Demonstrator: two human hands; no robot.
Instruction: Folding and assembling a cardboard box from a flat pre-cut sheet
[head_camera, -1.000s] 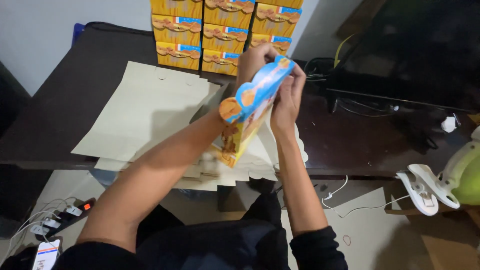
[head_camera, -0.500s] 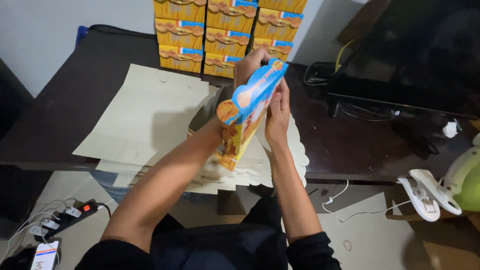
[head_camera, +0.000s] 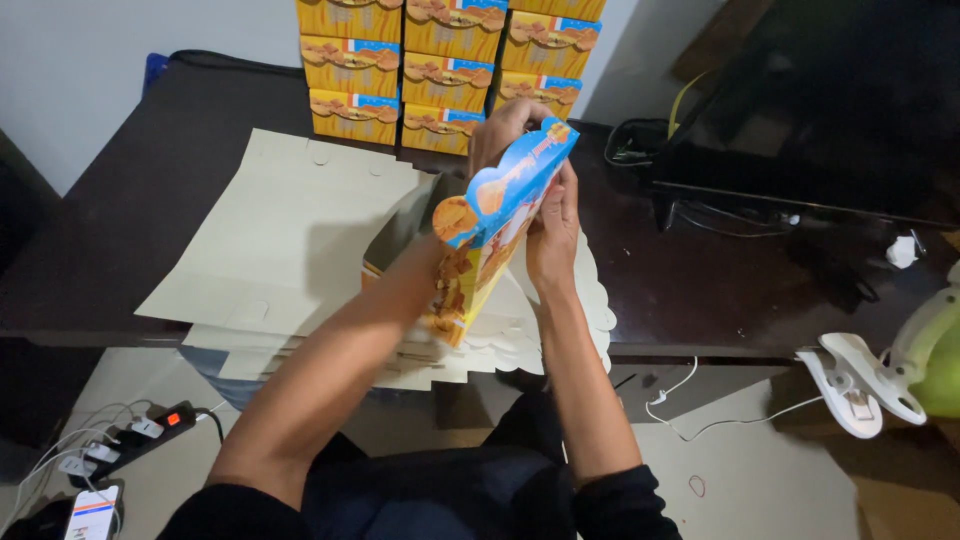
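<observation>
Blue-and-orange carton (head_camera: 497, 225) is held tilted above the near edge of the dark table (head_camera: 110, 250), over a pile of flat beige cardboard sheets (head_camera: 290, 240). The left hand (head_camera: 500, 130) is wrapped in a closed grip around its far upper end; the right hand (head_camera: 555, 230) is pressed against its right side. Stacked yellow boxes (head_camera: 440, 65) are seen at the far edge.

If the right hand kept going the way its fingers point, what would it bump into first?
The right hand points away from the person, toward the wall. Past the blue and orange cardboard box it holds, it would probably first meet the stacked orange boxes, though depth is hard to judge.
</observation>
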